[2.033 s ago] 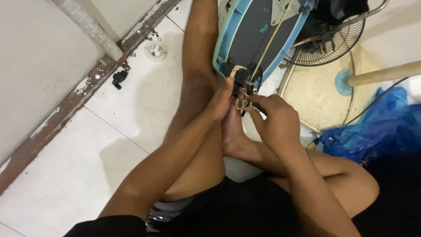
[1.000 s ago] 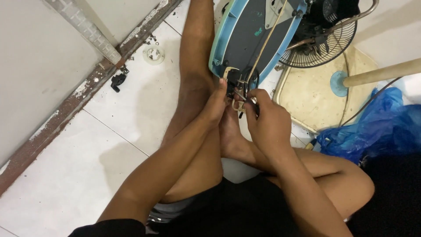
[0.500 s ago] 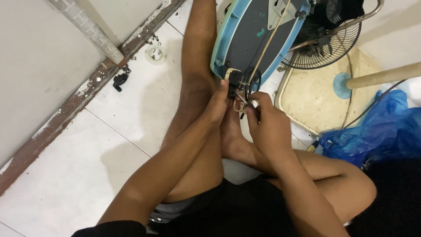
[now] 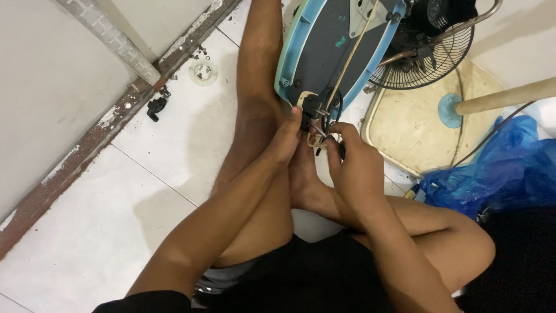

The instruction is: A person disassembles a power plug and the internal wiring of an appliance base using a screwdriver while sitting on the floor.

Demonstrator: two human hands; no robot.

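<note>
Two bare hands, both working at the lower edge of an upturned fan base, head view only. Left hand [image 4: 288, 141]: fingers drawn together, tips pressed against a small cluster of black wiring [image 4: 324, 113] where it leaves the underside of the base; whether it pinches a wire or only steadies it cannot be told. Right hand [image 4: 353, 165]: curled closed, thumb and forefinger nipped on a small metal piece [image 4: 315, 132] at the same cluster, just beside the left fingertips; the two hands nearly touch.

Fan base [image 4: 336, 49]: rounded, dark grey underside with a light blue rim, tilted up and resting against the person's outstretched left leg [image 4: 255, 87]. One thin tan cord [image 4: 350, 58] runs down across the underside to the wiring. Fan guard [image 4: 431, 55]: black wire cage, lying behind the base to the right.

Right leg [image 4: 440, 232]: folded, foot tucked beneath the hands. Seated person on white floor tiles [image 4: 116, 214].

Other items: blue plastic bag [image 4: 498, 174], crumpled, at the right; cream square tray or lid [image 4: 411, 127] flat on the floor beneath the guard; pale wooden pole [image 4: 509, 95] crossing above the bag; round white floor drain [image 4: 203, 71] near a worn door threshold [image 4: 87, 145]; small black part [image 4: 155, 106] lying by that threshold.
</note>
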